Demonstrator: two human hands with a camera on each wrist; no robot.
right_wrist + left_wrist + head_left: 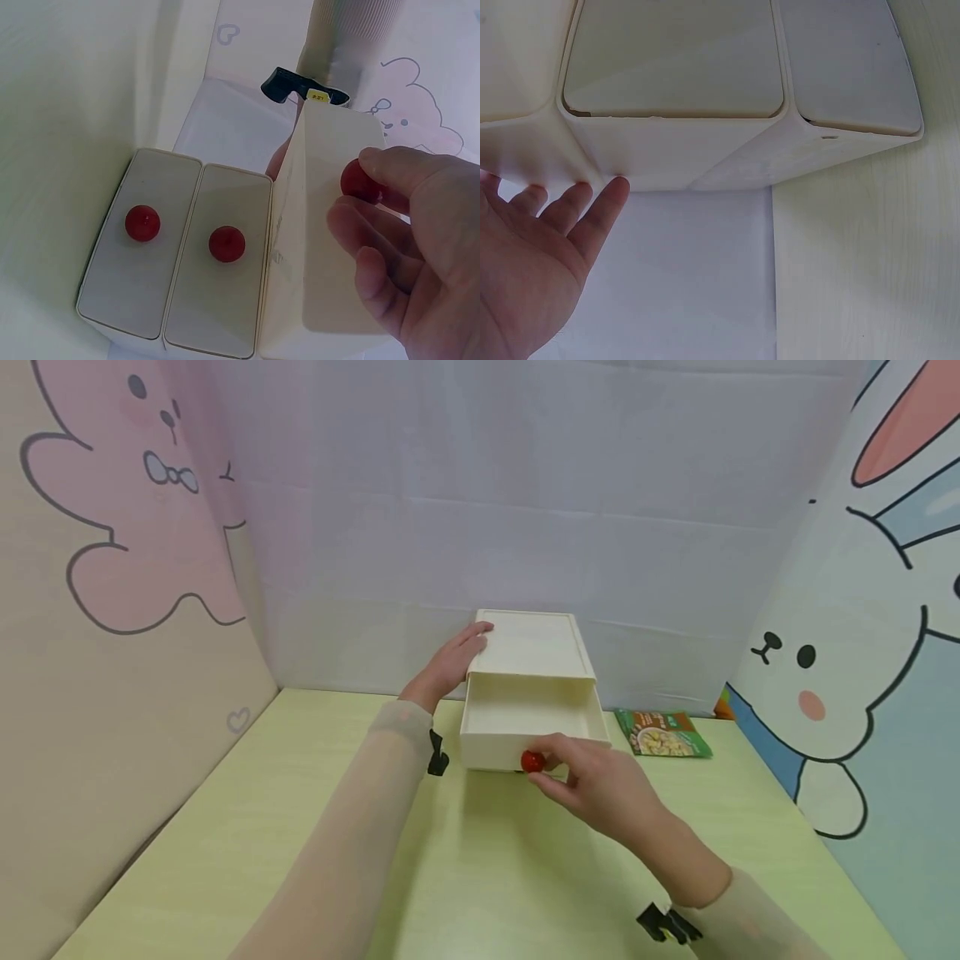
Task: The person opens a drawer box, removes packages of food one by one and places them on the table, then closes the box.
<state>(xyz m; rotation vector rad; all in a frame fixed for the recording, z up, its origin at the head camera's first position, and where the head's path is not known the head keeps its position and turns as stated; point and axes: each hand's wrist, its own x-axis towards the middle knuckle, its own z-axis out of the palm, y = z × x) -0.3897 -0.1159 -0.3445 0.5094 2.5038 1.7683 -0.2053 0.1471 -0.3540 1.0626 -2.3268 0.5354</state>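
Note:
A white drawer cabinet (531, 643) stands against the back wall, its top drawer (491, 752) pulled out and no contents visible inside. With thumb and fingers, my right hand (611, 781) pinches the round red knob (532, 762) on that drawer's front. My left hand (448, 664) rests against the cabinet's left side near the top, and the left wrist view shows its extended fingers (600, 214) touching the white wall. Below the pulled-out drawer, two closed drawers carry red knobs of their own, the lower knob (142, 223) and the middle knob (226, 244).
A green and brown snack packet (663, 733) lies on the pale green table (300, 793), right of the cabinet. A white back sheet (525, 485) and cartoon-printed side walls enclose the table. Black bands (438, 753) sit on both wrists.

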